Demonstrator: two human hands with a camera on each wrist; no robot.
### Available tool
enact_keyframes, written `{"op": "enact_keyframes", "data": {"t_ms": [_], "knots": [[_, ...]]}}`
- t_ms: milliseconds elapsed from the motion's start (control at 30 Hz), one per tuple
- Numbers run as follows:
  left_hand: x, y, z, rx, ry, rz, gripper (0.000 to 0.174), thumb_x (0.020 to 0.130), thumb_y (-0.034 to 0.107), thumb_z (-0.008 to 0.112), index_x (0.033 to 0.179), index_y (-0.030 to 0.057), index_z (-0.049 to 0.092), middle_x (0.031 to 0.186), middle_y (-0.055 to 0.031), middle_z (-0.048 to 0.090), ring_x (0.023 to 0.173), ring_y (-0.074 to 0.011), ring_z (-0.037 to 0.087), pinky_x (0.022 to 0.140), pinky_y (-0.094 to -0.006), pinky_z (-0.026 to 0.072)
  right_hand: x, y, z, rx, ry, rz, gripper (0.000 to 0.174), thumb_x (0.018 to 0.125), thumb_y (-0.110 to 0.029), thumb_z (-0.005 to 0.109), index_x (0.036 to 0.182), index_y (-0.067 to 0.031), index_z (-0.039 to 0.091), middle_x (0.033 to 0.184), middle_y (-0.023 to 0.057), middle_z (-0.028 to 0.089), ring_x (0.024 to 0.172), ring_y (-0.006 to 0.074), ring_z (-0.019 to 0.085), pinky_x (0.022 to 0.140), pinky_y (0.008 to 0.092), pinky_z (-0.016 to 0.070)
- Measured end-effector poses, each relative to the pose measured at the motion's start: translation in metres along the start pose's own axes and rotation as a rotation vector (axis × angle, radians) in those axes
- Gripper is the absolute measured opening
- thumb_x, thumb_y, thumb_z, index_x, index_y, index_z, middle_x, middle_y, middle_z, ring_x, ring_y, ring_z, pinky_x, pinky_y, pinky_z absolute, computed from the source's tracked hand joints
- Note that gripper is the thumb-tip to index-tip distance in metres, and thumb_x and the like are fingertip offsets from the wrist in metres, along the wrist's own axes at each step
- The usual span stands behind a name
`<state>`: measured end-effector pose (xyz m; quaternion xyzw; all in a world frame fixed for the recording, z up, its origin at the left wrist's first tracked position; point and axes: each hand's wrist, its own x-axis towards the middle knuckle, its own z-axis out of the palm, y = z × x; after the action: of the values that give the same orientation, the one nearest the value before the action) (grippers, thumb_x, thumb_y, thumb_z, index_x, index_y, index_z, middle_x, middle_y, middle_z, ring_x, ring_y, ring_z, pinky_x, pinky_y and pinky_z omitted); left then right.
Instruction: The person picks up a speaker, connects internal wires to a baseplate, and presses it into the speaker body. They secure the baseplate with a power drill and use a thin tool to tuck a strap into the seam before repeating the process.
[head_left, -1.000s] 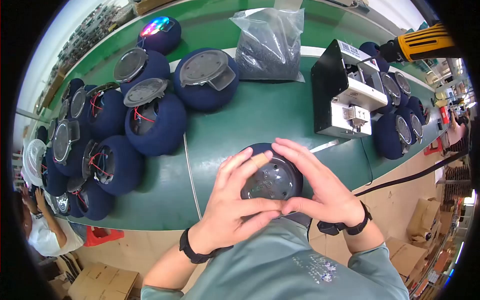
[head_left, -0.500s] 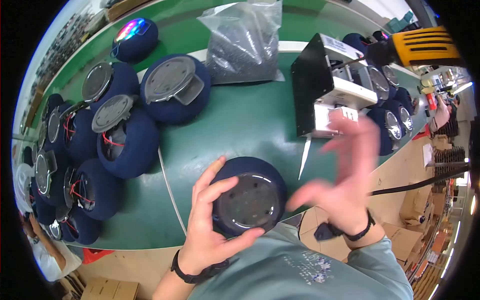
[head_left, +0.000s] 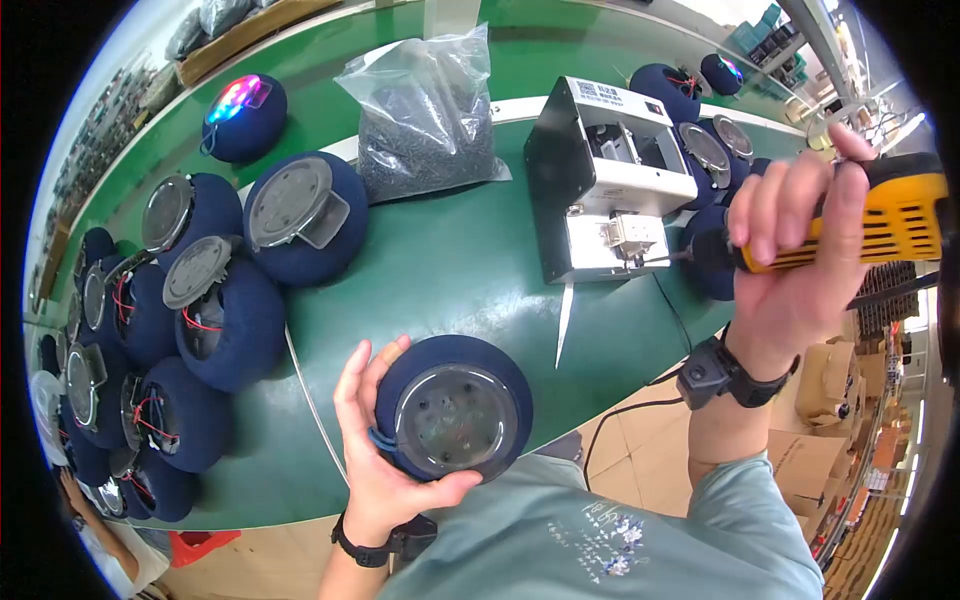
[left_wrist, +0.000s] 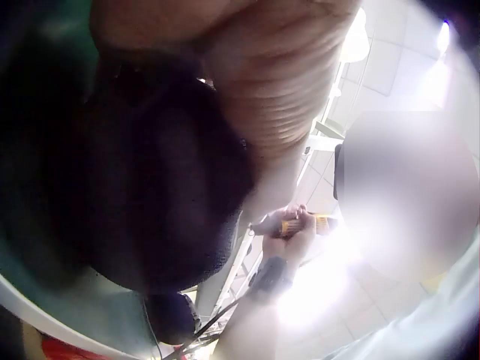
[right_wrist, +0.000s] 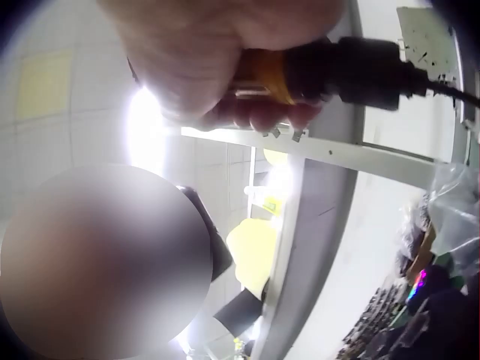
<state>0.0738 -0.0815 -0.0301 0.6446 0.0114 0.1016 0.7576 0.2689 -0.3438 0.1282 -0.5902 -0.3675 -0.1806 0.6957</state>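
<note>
My left hand (head_left: 385,465) holds a round navy fabric-covered speaker (head_left: 455,410), thumb on its near rim and fingers round its left side. A clear round plate with dark holes faces up on it, and a blue cord loop shows at its left. In the left wrist view the dark speaker (left_wrist: 165,187) fills much of the picture below the palm. My right hand (head_left: 800,250) grips a yellow and black electric screwdriver (head_left: 895,225). Its thin bit points left and reaches the metal outlet block (head_left: 633,236) of a black and white screw feeder (head_left: 560,170).
Several navy speakers (head_left: 235,325) stand at the left, some with red wires showing; others (head_left: 705,150) stand behind the feeder. One speaker (head_left: 245,115) glows with coloured lights. A clear bag of small dark screws (head_left: 425,140) lies at the back of the green table (head_left: 440,260).
My right hand has left the speaker, moved up and right, and taken hold of the screwdriver, bringing its bit to the feeder. My left hand keeps the speaker, which now sits lower left.
</note>
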Motion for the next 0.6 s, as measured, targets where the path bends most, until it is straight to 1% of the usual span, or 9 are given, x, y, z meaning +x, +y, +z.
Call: {"op": "enact_keyframes", "data": {"t_ms": [33, 100, 133, 167, 267, 400, 500, 567, 600], "knots": [[0.000, -0.001, 0.000, -0.003, 0.003, -0.002, 0.148, 0.059, 0.031, 0.109, 0.169, 0.0033, 0.014, 0.165, -0.0318, 0.039, 0.147, -0.0378, 0.054, 0.122, -0.0497, 0.0487, -0.005, 0.010, -0.003, 0.000, -0.004, 0.003, 0.037, 0.117, -0.027, 0.053, 0.142, 0.0004, 0.054, 0.073, -0.0011, 0.046, 0.055, 0.0120, 0.048, 0.055, 0.0309, 0.0459], [-0.001, -0.002, 0.000, -0.002, 0.015, -0.023, 0.149, 0.057, 0.035, 0.110, 0.169, 0.0022, 0.017, 0.165, -0.0320, 0.039, 0.148, -0.0377, 0.053, 0.123, -0.0497, 0.0471, -0.013, 0.028, -0.009, -0.048, 0.094, -0.009, 0.047, 0.114, -0.030, 0.064, 0.141, 0.0071, 0.053, 0.070, 0.0012, 0.053, 0.053, 0.0106, 0.050, 0.052, 0.0312, 0.0469], [-0.001, -0.003, -0.001, -0.002, 0.013, -0.027, 0.149, 0.057, 0.035, 0.110, 0.169, 0.0022, 0.017, 0.165, -0.0320, 0.039, 0.148, -0.0377, 0.053, 0.123, -0.0497, 0.0471, -0.016, 0.032, -0.007, -0.029, 0.156, 0.025, 0.043, 0.111, -0.027, 0.069, 0.136, 0.0069, 0.056, 0.069, 0.0013, 0.053, 0.053, 0.0105, 0.050, 0.052, 0.0309, 0.0472], [-0.002, -0.004, -0.003, 0.023, 0.004, -0.020, 0.149, 0.057, 0.035, 0.111, 0.168, 0.0017, 0.018, 0.165, -0.0320, 0.039, 0.149, -0.0377, 0.052, 0.124, -0.0497, 0.0459, -0.017, 0.036, -0.008, -0.031, 0.157, 0.028, 0.043, 0.111, -0.027, 0.069, 0.136, 0.0069, 0.056, 0.069, 0.0013, 0.053, 0.053, 0.0105, 0.050, 0.052, 0.0309, 0.0472], [-0.002, -0.005, -0.003, 0.033, 0.004, -0.020, 0.148, 0.056, 0.037, 0.111, 0.167, 0.0011, 0.021, 0.165, -0.0321, 0.039, 0.150, -0.0378, 0.051, 0.125, -0.0497, 0.0440, -0.018, 0.040, -0.008, -0.026, 0.169, 0.032, 0.035, 0.108, -0.023, 0.075, 0.125, 0.0047, 0.062, 0.066, 0.0028, 0.055, 0.050, 0.0116, 0.051, 0.051, 0.0310, 0.0484], [-0.002, -0.008, -0.004, 0.027, 0.002, -0.010, 0.147, 0.056, 0.036, 0.111, 0.167, 0.0013, 0.022, 0.166, -0.0315, 0.039, 0.150, -0.0377, 0.050, 0.126, -0.0497, 0.0433, -0.018, 0.041, -0.003, -0.041, 0.145, 0.052, 0.031, 0.108, -0.020, 0.075, 0.123, 0.0037, 0.063, 0.066, 0.0028, 0.056, 0.050, 0.0115, 0.052, 0.051, 0.0307, 0.0482], [-0.003, -0.007, -0.003, 0.007, 0.004, -0.007, 0.145, 0.057, 0.035, 0.111, 0.167, 0.0015, 0.022, 0.166, -0.0306, 0.039, 0.150, -0.0378, 0.050, 0.125, -0.0496, 0.0435, -0.018, 0.041, -0.001, -0.045, 0.160, 0.080, 0.026, 0.107, -0.017, 0.075, 0.119, 0.0026, 0.063, 0.065, 0.0026, 0.056, 0.050, 0.0114, 0.052, 0.050, 0.0301, 0.0477], [-0.003, -0.006, -0.003, -0.003, 0.003, -0.013, 0.144, 0.057, 0.034, 0.111, 0.167, 0.0017, 0.023, 0.167, -0.0301, 0.039, 0.151, -0.0377, 0.050, 0.126, -0.0496, 0.0429, -0.017, 0.043, -0.002, -0.039, 0.096, 0.050, 0.021, 0.108, -0.015, 0.074, 0.116, 0.0005, 0.063, 0.064, 0.0019, 0.056, 0.050, 0.0110, 0.052, 0.050, 0.0295, 0.0472], [-0.003, -0.005, -0.003, -0.013, 0.002, -0.017, 0.143, 0.057, 0.033, 0.111, 0.166, 0.0020, 0.023, 0.167, -0.0295, 0.038, 0.151, -0.0377, 0.049, 0.126, -0.0497, 0.0424, -0.017, 0.042, -0.001, -0.036, 0.095, 0.055, 0.021, 0.108, -0.015, 0.074, 0.116, 0.0005, 0.063, 0.064, 0.0019, 0.056, 0.050, 0.0110, 0.052, 0.050, 0.0295, 0.0472]]}}
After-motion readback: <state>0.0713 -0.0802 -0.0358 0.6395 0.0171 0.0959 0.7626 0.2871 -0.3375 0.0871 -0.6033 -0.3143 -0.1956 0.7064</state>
